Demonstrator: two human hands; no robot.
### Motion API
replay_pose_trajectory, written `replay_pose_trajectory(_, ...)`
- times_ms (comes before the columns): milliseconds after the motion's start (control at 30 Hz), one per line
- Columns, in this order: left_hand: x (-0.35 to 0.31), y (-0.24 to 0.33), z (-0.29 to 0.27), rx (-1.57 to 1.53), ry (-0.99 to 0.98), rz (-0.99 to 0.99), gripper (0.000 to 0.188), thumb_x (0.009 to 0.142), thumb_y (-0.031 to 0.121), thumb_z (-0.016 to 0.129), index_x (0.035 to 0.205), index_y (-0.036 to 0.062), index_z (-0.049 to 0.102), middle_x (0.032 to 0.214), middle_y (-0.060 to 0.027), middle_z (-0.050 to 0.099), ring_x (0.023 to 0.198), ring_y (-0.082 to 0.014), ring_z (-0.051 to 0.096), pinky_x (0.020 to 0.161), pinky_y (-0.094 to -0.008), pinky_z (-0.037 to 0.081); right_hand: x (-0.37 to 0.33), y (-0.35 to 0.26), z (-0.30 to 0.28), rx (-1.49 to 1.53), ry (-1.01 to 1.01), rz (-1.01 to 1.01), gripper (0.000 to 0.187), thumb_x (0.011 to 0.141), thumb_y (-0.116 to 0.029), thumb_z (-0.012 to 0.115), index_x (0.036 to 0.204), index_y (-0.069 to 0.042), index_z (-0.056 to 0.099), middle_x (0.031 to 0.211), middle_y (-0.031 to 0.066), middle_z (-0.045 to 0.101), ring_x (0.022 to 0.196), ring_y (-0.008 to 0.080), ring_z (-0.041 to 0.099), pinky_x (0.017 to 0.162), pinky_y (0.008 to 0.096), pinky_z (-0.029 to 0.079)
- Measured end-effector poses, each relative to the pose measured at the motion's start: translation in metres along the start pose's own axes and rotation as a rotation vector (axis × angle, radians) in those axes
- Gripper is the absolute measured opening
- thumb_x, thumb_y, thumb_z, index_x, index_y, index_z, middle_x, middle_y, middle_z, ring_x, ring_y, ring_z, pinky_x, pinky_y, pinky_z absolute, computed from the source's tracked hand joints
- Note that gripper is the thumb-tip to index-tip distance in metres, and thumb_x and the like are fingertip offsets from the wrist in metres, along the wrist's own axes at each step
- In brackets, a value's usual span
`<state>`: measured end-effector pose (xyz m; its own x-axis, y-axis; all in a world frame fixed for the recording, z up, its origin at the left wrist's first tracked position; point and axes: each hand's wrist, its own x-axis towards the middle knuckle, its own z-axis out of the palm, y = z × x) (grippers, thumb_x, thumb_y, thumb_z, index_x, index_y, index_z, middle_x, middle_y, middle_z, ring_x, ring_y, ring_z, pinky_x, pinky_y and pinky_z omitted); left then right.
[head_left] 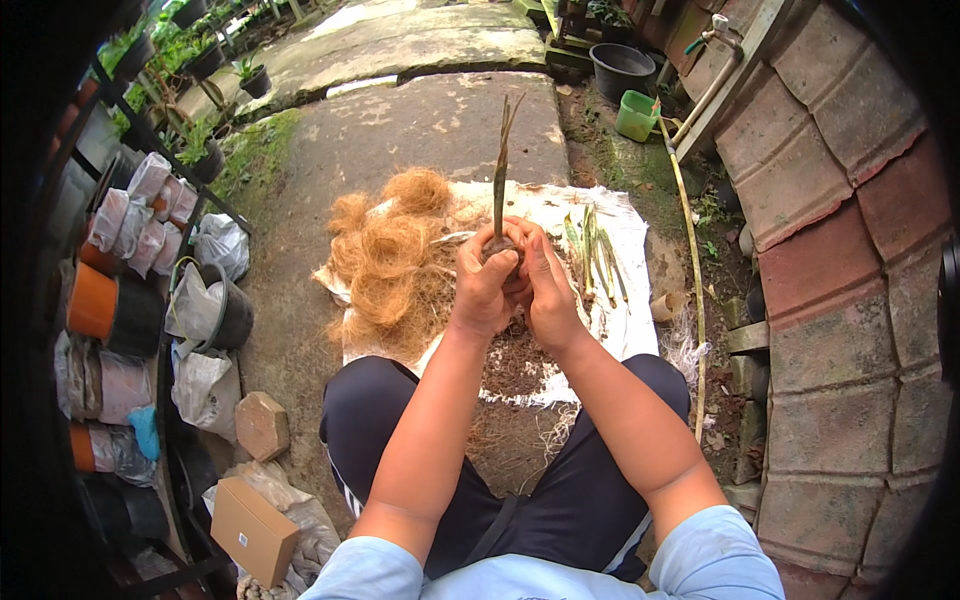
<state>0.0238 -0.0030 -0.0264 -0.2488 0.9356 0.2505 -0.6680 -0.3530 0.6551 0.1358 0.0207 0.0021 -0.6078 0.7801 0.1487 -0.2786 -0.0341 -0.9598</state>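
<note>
Both my hands are cupped round a dark ball of soil at the base of a plant (500,180), whose tall, narrow, dark green leaf stands upright above them. My left hand (482,285) presses the ball from the left, its thumb across the front. From the right my right hand (545,285) wraps it with the fingers closed. Below the hands, loose brown soil (515,365) lies on a white sack (632,330). To the left is a heap of tan coconut fibre (395,260). Several cut green leaves (595,255) lie right of my hands.
A shelf with wrapped bundles (130,225) and pots, including a black bucket (225,310), lines the left. A cardboard box (253,530) sits near my left knee. On the right are a yellow hose (690,240) and a tiled slope (825,340). A green container (636,116) stands far right.
</note>
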Motion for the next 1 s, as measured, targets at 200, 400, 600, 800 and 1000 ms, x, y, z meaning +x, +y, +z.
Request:
replay_pose_trajectory(200, -0.003, -0.002, 0.007, -0.09, 0.028, 0.006, 0.03, 0.101, 0.033, 0.066, 0.11, 0.005, 0.061, 0.087, -0.0022, 0.062, 0.066, -0.007, 0.055, 0.054, -0.0223, 0.045, 0.003, 0.007, -0.003, 0.06, 0.034, 0.006, 0.064, 0.115, -0.057, 0.036, 0.148, -0.004, 0.051, 0.144, 0.0143, 0.056, 0.138, 0.0235, 0.051, 0.119, 0.039, 0.035)
replay_pose_trajectory(400, 0.002, -0.009, 0.016, 0.17, 0.205, 0.135, 0.026, 0.105, 0.029, 0.053, 0.111, 0.0053, 0.06, 0.094, -0.0009, 0.061, 0.082, -0.0072, 0.056, 0.073, -0.0251, 0.048, 0.006, 0.014, 0.005, 0.107, 0.1, -0.012, 0.056, 0.115, -0.05, 0.045, 0.142, -0.003, 0.056, 0.131, 0.0112, 0.063, 0.125, 0.0178, 0.057, 0.109, 0.0339, 0.043)
replay_pose_trajectory(600, 0.003, -0.009, 0.013, 0.491, 0.218, 0.278, 0.03, 0.109, 0.028, 0.037, 0.113, 0.0068, 0.058, 0.097, -0.002, 0.062, 0.086, -0.0085, 0.058, 0.074, -0.0266, 0.046, 0.011, 0.018, 0.009, 0.13, 0.125, -0.052, 0.053, 0.113, -0.047, 0.052, 0.136, -0.001, 0.059, 0.119, 0.0073, 0.067, 0.112, 0.0123, 0.061, 0.1, 0.0287, 0.048)
replay_pose_trajectory(800, 0.004, -0.009, 0.01, 0.388, 0.229, 0.244, 0.03, 0.104, 0.025, 0.037, 0.112, 0.0067, 0.059, 0.094, -0.0011, 0.062, 0.083, -0.0085, 0.057, 0.072, -0.0255, 0.046, 0.014, 0.021, 0.009, 0.128, 0.101, -0.066, 0.044, 0.112, -0.039, 0.053, 0.134, -0.002, 0.061, 0.118, 0.006, 0.066, 0.11, 0.0105, 0.059, 0.097, 0.0276, 0.047)
replay_pose_trajectory(1000, 0.005, -0.008, 0.001, 0.452, 0.237, 0.29, 0.028, 0.102, 0.021, 0.037, 0.111, 0.0071, 0.059, 0.095, -0.0011, 0.061, 0.085, -0.0084, 0.056, 0.075, -0.0257, 0.047, 0.014, 0.024, 0.008, 0.193, 0.079, -0.105, 0.032, 0.112, -0.03, 0.051, 0.13, -0.006, 0.062, 0.114, 0.0035, 0.066, 0.108, 0.0101, 0.059, 0.096, 0.0275, 0.048)
